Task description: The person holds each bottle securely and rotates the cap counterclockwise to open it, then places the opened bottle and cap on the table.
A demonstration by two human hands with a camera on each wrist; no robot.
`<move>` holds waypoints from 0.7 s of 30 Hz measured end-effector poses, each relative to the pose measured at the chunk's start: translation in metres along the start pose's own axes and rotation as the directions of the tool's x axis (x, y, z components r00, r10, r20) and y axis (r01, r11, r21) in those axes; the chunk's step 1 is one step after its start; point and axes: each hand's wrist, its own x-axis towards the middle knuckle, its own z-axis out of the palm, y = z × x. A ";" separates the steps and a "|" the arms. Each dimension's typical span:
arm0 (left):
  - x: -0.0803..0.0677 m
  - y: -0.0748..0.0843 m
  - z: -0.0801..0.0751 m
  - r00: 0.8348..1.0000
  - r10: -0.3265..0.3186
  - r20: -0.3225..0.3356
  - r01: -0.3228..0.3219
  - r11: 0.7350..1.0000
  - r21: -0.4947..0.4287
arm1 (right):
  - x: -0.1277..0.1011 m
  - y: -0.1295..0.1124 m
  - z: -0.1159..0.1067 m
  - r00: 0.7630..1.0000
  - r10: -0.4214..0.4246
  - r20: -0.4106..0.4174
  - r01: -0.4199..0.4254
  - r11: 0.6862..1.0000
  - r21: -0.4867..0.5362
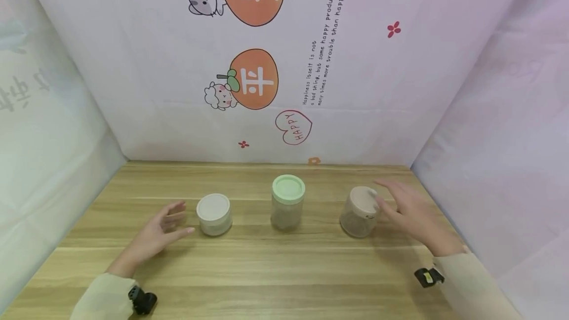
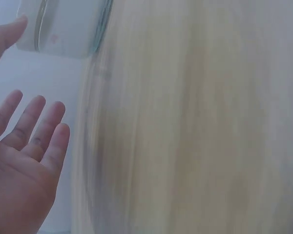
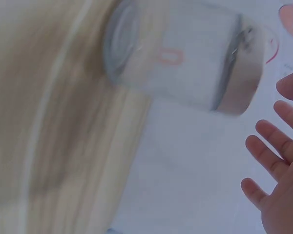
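Observation:
Three lidded jars stand in a row on the wooden table (image 1: 266,280). A short jar with a white lid (image 1: 214,214) is at the left, and my left hand (image 1: 165,228) hovers open just beside it, fingers spread, touching nothing. A taller jar with a green lid (image 1: 288,202) stands in the middle. At the right is a jar with a beige lid (image 1: 360,211); my right hand (image 1: 402,206) is open next to its lid, fingers extended. In the wrist views the white-lid jar (image 2: 63,27) and the beige-lid jar (image 3: 185,53) appear blurred beyond my fingers (image 2: 36,131) (image 3: 268,146).
A printed white cloth backdrop (image 1: 284,63) rises behind the table, and cloth walls close both sides. The near part of the table in front of the jars is bare wood.

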 end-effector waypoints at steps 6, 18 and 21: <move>0.006 0.002 0.012 1.000 0.000 0.016 0.000 1.000 -0.026 | 0.022 -0.023 0.005 0.991 -0.129 -0.043 0.132 0.990 0.051; 0.017 0.009 0.035 0.998 -0.052 0.030 0.053 0.998 -0.035 | 0.052 -0.062 0.029 0.972 -0.221 -0.076 0.230 0.963 0.142; 0.021 0.008 0.038 0.999 -0.046 0.021 0.046 0.999 -0.027 | 0.058 -0.074 0.032 0.978 -0.202 -0.054 0.209 0.964 0.164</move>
